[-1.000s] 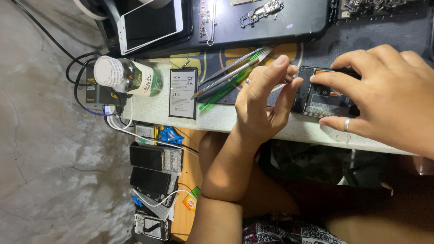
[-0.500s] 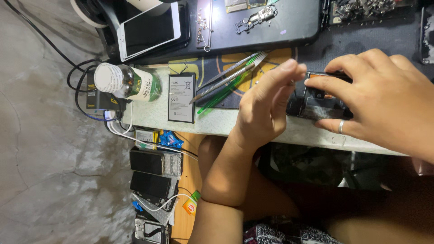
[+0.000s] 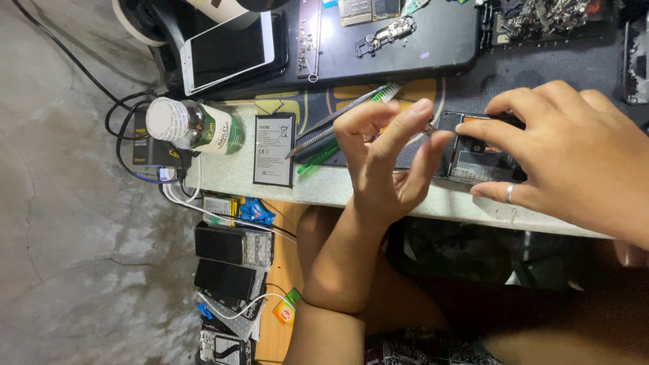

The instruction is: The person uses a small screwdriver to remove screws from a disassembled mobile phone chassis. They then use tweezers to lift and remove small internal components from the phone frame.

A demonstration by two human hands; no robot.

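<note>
The right hand point(image 3: 574, 159) lies over an opened phone point(image 3: 476, 159) on the bench point(image 3: 324, 186), its fingers curled down onto the dark casing: forefinger and thumb pinch the near and far edges, so it grips the phone and pins it flat. A ring sits on one finger. The left hand point(image 3: 389, 159) stands just beside the phone on its wrist side, fingers loosely spread and half bent, with the thumb and forefinger brought together by a thin metal tool whose tip reaches toward the phone's edge; whether the hand truly clasps that tool I cannot tell, since the fingers hide it.

Just past the left hand's fingertips lie a grey-handled brush with white bristles point(image 3: 368, 98) and a green-handled tool point(image 3: 318, 157), side by side and slanting. Farther out from that hand a flat phone battery point(image 3: 274, 150) rests on the bench, and beyond it a clear bottle with a white cap point(image 3: 196, 126) lies on its side. Above the left hand, well apart, a white smartphone point(image 3: 230, 51) lies face up next to a dark work mat point(image 3: 419, 47) carrying small metal parts. Below the bench edge, near the forearm, several more phones point(image 3: 226, 260) lie stacked on the floor among cables.
</note>
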